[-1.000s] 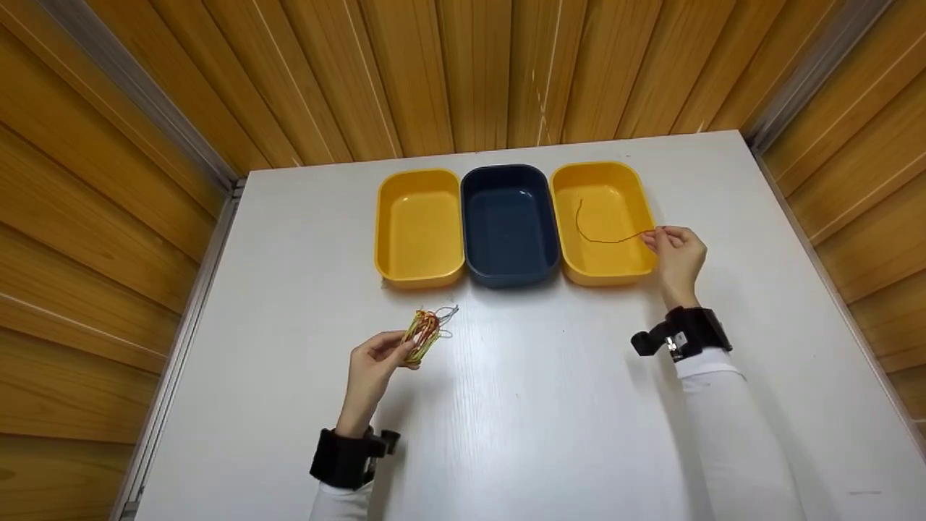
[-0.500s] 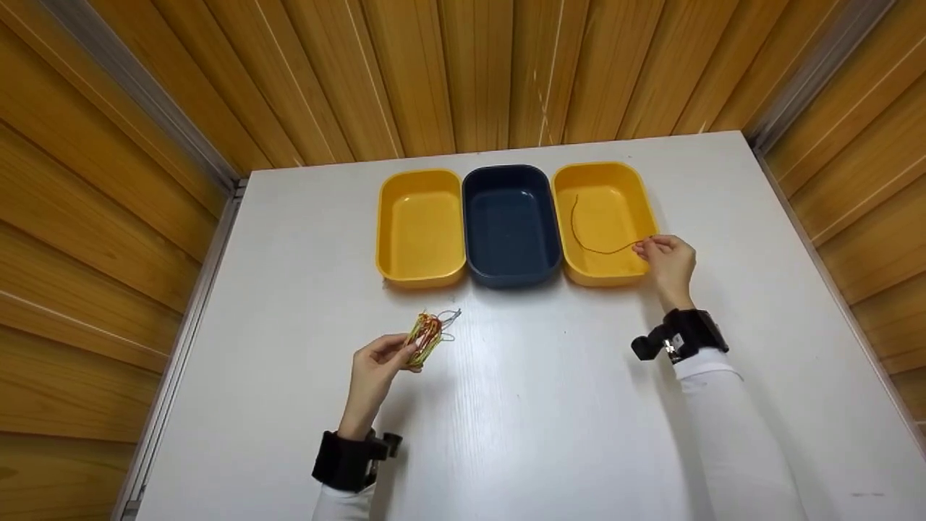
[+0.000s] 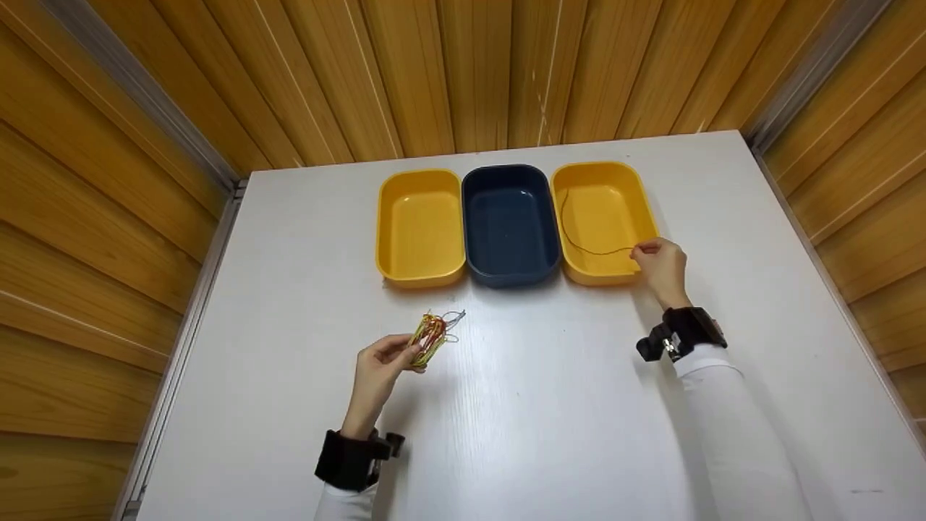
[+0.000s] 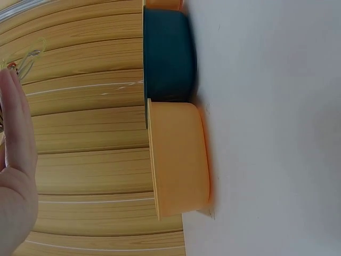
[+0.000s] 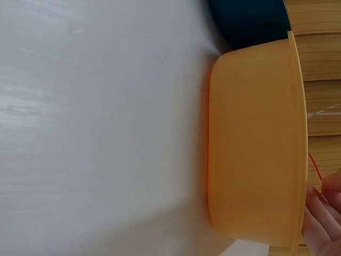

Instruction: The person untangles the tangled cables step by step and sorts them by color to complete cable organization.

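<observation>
My left hand [image 3: 380,369] pinches a small bundle of thin cords [image 3: 432,334], yellow-green and red with grey loops sticking out, above the table in front of the left yellow bin [image 3: 421,281]. In the left wrist view, most of the bundle lies beyond the frame's edge. The right hand [image 3: 663,268] pinches one end of a single thin cord [image 3: 595,252] at the front right rim of the right yellow bin [image 3: 599,278]. That cord looks red in the right wrist view and curves over the bin's inside toward its left wall. I cannot tell whether it touches the bottom.
Between the two yellow bins stands a dark blue bin [image 3: 512,279], side by side with them. All stand toward the back of the white table [image 3: 535,405]. Wood-patterned panels [image 3: 477,72] rise behind the table and at both sides.
My right hand has moved a little left and toward me, and the cord's free end has swung left to the bin's left wall. The left hand, still holding the bundle, has barely shifted.
</observation>
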{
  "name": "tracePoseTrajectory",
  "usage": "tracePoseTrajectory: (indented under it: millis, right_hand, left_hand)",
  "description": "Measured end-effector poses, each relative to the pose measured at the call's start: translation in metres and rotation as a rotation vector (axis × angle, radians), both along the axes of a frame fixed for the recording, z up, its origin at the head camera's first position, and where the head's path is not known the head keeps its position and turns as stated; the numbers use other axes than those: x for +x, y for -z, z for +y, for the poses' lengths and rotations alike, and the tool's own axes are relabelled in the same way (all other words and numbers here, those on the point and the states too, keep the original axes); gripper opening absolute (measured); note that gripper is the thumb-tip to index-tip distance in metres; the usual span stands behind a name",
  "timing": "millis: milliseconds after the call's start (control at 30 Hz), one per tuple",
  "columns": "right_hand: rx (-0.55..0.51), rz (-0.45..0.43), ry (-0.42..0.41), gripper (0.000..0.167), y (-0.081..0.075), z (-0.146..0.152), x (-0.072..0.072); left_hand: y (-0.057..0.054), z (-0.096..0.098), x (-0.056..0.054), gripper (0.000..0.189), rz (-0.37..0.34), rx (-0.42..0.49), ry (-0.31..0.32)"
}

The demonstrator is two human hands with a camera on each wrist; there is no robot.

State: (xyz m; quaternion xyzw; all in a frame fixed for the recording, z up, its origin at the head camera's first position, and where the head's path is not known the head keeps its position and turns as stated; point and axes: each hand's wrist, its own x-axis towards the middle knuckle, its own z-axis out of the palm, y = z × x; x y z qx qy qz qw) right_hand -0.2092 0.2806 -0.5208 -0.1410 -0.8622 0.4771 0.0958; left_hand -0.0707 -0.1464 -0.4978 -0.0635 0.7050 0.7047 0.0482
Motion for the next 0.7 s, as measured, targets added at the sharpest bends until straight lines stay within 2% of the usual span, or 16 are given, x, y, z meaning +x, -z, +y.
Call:
tracePoseTrajectory:
  millis: [400, 700]
  right_hand:
    - [0.064, 0.032, -0.012, 0.024, 0.003, 0.002, 0.0]
    - [0.004, 0.025, -0.036, 0.027, -0.013, -0.004, 0.012]
  left_hand:
    - [0.0, 0.009, -0.002, 0.028, 0.0, 0.021, 0.028]
    - [-0.004, 0.02, -0.006, 0.027, 0.027, 0.025, 0.051]
